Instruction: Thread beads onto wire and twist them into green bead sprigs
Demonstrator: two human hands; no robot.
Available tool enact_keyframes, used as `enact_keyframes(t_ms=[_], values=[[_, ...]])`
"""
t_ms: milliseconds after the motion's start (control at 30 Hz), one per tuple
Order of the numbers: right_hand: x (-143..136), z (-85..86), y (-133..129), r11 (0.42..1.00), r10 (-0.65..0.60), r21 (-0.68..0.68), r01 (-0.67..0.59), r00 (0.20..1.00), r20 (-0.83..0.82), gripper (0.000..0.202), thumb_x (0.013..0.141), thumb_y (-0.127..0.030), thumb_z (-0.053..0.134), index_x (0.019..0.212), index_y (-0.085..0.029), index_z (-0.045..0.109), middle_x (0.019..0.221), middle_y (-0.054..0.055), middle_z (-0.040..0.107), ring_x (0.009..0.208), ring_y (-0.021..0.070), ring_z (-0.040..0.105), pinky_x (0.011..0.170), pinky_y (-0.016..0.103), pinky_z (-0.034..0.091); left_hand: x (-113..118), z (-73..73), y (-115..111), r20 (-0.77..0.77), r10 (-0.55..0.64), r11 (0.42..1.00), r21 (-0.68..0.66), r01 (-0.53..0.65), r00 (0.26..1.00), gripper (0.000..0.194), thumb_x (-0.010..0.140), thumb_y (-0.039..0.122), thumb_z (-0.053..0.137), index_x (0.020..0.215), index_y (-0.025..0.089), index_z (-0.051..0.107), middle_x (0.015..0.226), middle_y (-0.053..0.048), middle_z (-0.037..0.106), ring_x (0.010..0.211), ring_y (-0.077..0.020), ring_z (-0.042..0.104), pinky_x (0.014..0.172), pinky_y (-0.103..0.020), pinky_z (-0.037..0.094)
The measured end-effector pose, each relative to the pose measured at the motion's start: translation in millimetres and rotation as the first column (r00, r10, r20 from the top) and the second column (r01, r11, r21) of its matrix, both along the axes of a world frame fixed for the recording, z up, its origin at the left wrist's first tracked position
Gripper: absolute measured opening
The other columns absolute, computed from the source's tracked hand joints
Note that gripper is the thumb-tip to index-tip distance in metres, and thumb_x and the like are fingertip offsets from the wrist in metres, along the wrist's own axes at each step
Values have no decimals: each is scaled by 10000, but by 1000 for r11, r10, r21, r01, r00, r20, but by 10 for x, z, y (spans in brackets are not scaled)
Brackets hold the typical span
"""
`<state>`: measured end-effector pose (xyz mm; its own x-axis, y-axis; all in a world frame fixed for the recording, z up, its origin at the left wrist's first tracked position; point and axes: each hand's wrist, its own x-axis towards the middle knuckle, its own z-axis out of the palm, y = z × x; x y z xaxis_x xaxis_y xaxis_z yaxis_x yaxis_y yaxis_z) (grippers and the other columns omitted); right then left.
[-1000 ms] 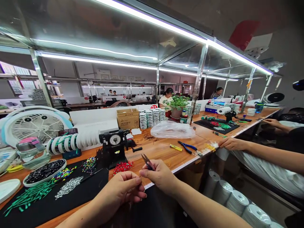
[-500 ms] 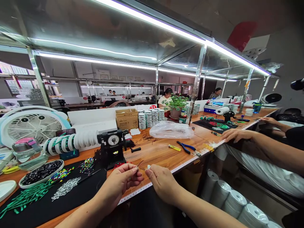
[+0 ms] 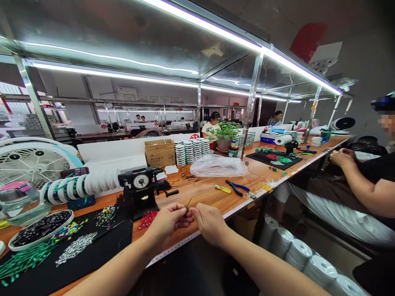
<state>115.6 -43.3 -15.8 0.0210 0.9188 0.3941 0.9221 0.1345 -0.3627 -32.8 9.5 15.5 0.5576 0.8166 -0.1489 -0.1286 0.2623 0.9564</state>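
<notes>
Above the table's front edge, my left hand point(image 3: 173, 220) pinches a thin dark cord point(image 3: 189, 202), whose end pokes up past the fingertips. My right hand point(image 3: 210, 222) meets it there, thumb and forefinger pressed together against the left fingertips. What the right fingers hold is hidden. Behind my left hand lies a pile of small red pieces point(image 3: 148, 219). A black winding machine with a dial point(image 3: 141, 181) stands beyond, carrying a row of white spools point(image 3: 101, 181) on its left side.
Left, a black mat point(image 3: 108, 242) bears silver pieces point(image 3: 76, 248), coloured beads point(image 3: 105, 216) and green lengths point(image 3: 29, 261). Blue-handled pliers point(image 3: 237, 188) and a yellow tube point(image 3: 222, 188) lie right, near a clear plastic bag point(image 3: 218, 165). A co-worker's arm point(image 3: 364, 176) is far right.
My hands have come together; the small white piece at my right fingertips is now hidden. The view has swung a little. The co-worker's hands have left the table edge nearby and moved farther off.
</notes>
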Motion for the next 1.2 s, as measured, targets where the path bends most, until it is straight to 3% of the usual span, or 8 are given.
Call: enact_keyframes(t_ms=[233, 400, 533, 733, 867, 1000, 1100, 1200], values=[[383, -74, 292, 987, -152, -43, 155, 986, 68, 430, 988, -363, 235, 864, -164, 596, 787, 77, 664, 741, 194, 622, 600, 275, 349, 273, -32, 239, -60, 62, 998, 12, -62, 996, 103, 824, 97, 549, 722, 108, 558, 659, -69, 638, 580, -128, 620, 554, -217, 492], [508, -87, 612, 959, -253, -100, 266, 959, 125, 293, 936, -287, 408, 946, -103, 636, 993, 160, 626, 870, 246, 607, 684, 308, 419, 230, -71, 249, -148, 72, 997, 48, -65, 986, 155, 734, 182, 690, 694, 101, 563, 603, -37, 607, 509, -108, 584, 462, -179, 434], [567, -40, 824, 948, -273, -131, 290, 952, 136, 223, 887, -307, 532, 966, -125, 634, 1097, 114, 582, 1053, 242, 525, 877, 356, 417, 145, -32, 232, -193, 67, 995, 91, -50, 979, 285, 643, 285, 768, 693, 125, 538, 623, -47, 633, 559, -125, 605, 481, -181, 434], [1095, 98, 925, 858, -462, -240, 455, 886, 27, 301, 887, -306, 560, 1124, -121, 549, 1184, 107, 532, 1085, 248, 517, 934, 472, 418, -45, 75, 242, -200, 86, 978, 202, -45, 976, 376, 584, 411, 776, 686, 158, 517, 601, -9, 616, 577, -113, 578, 552, -204, 445], [1162, 113, 903, 891, -403, -292, 347, 901, -158, 276, 883, -296, 569, 1097, -121, 561, 1152, 99, 548, 1038, 231, 542, 896, 444, 452, -71, 102, 327, -223, 132, 944, 324, -54, 966, 360, 582, 443, 738, 676, 157, 540, 644, -39, 632, 625, -151, 590, 621, -265, 472], [716, 88, 805, 975, -161, -211, 69, 872, -463, 143, 903, -236, 514, 996, -137, 559, 1008, 62, 584, 918, 176, 570, 816, 344, 474, -33, 110, 391, -288, 255, 853, 517, -75, 923, 287, 658, 418, 647, 735, 145, 605, 689, -73, 650, 632, -195, 580, 598, -310, 452], [345, 86, 744, 977, 15, -143, -159, 717, -697, 106, 925, -242, 431, 944, -180, 515, 793, -7, 560, 668, 101, 548, 639, 224, 464, 15, 104, 417, -302, 365, 721, 690, -62, 880, 226, 715, 381, 590, 747, 160, 631, 709, -60, 625, 664, -212, 555, 621, -327, 422], [167, 99, 766, 948, 67, -104, -302, 506, -860, 318, 923, -448, 369, 858, -174, 515, 658, -35, 471, 505, 73, 431, 493, 182, 384, 88, 81, 447, -269, 439, 559, 829, -26, 857, 176, 765, 330, 537, 711, 189, 628, 756, -45, 580, 734, -215, 538, 692, -332, 400]])
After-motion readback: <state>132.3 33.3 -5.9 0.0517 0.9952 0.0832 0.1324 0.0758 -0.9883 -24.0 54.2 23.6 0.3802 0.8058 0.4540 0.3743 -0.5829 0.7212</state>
